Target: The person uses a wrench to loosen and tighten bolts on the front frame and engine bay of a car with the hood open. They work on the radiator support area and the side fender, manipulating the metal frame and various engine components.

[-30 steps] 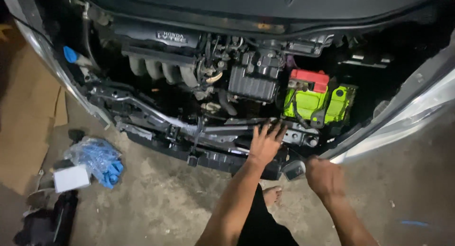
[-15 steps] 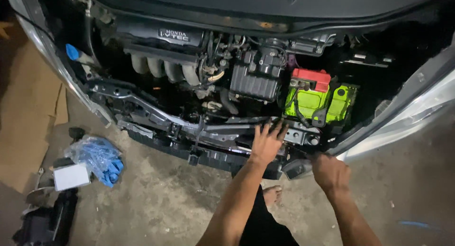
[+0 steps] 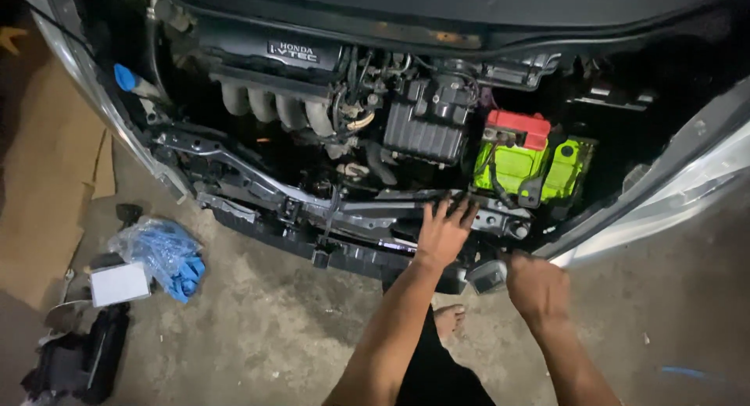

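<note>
While splayed on it, left hand [image 3: 444,232], grey front crossmember [image 3: 367,211].

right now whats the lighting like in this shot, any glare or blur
Head view: dim and uneven; the engine bay sinks into deep shadow at the top, the green battery stands out bright, glare streaks the silver fender, and the right hand looks slightly soft beside the left hand.

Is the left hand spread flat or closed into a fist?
Spread. The left hand lies palm-down with fingers fanned apart on the front crossmember, below the green battery.
</note>
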